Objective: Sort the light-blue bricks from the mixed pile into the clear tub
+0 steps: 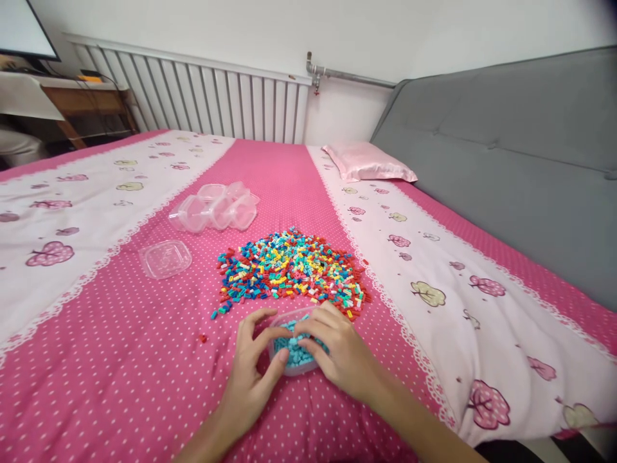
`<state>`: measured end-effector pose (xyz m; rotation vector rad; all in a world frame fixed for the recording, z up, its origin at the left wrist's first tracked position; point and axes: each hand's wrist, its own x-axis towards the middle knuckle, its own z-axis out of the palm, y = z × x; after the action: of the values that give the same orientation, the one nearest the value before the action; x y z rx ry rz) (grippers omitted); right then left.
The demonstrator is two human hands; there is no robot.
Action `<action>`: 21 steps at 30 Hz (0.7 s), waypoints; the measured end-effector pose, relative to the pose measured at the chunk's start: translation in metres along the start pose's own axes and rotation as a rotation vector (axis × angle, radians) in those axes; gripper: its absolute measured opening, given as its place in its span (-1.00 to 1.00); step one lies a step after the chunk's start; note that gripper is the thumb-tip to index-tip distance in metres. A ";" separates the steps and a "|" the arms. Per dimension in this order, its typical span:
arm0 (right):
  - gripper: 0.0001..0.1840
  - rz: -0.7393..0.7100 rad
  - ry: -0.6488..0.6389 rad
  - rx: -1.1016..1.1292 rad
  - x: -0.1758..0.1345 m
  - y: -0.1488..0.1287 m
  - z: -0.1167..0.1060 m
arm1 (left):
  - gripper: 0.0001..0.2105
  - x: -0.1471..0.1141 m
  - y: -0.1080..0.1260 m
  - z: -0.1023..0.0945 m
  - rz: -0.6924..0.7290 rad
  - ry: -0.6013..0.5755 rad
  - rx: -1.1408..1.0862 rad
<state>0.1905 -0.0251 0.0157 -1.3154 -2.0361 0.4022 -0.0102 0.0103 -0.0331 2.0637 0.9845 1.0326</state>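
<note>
Hands (251,360) around turquoise-filled container (299,370).

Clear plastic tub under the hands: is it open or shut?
Open. Between the left hand and right hand, loose turquoise bricks show directly through the tub's uncovered top.

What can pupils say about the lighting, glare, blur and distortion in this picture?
Head view: soft, fairly even light; pale glints on the clear containers and sheen on the pink pillow; left hand and right hand show no strong motion blur; the gray panel seems stretched toward the right edge; the top-right corner darkens.
</note>
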 end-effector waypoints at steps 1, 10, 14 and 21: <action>-0.87 -0.005 0.002 0.001 -0.001 -0.002 0.002 | -0.80 0.000 -0.001 0.000 0.001 0.008 -0.003; -0.90 -0.011 -0.002 0.042 0.001 -0.007 0.009 | -0.91 0.003 -0.002 0.000 0.045 0.059 -0.021; -0.91 0.074 0.068 0.122 0.001 -0.007 0.008 | -0.91 0.004 0.001 0.000 0.043 0.046 -0.032; -0.95 0.442 0.152 0.584 0.005 -0.003 0.006 | -0.92 0.002 0.002 0.000 0.054 0.023 -0.028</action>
<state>0.1824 -0.0214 0.0150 -1.3505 -1.3381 0.9790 -0.0088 0.0114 -0.0306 2.0697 0.9246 1.0943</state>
